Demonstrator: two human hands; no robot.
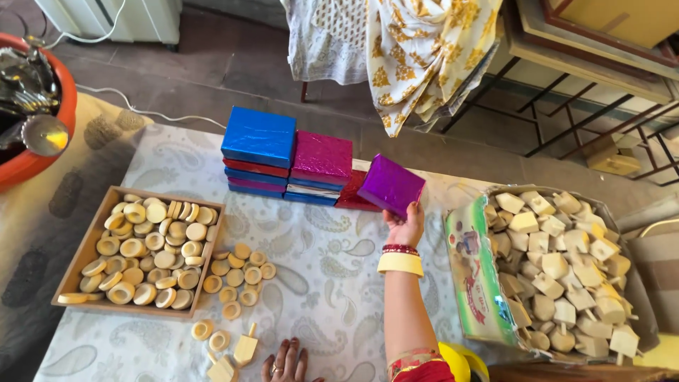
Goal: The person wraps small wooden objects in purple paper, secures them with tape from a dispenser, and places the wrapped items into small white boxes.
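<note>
Right hand (406,228) extended over patterned surface (318,283), grip clamped on purple foil-wrapped box (390,185), held tilted just beside stacked blue, magenta and red boxes (286,159). Left hand (285,366) flat on surface, fingers apart, holding nothing, near wooden spinning tops (237,357). Tray of wooden rings (145,247) at left.

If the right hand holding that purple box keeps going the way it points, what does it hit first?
Most likely the red box at the foot of the stacks, just beyond the right hand and its purple box; depth is unclear.

Tray of wooden rings (85,255), orange basin (42,159)
</note>
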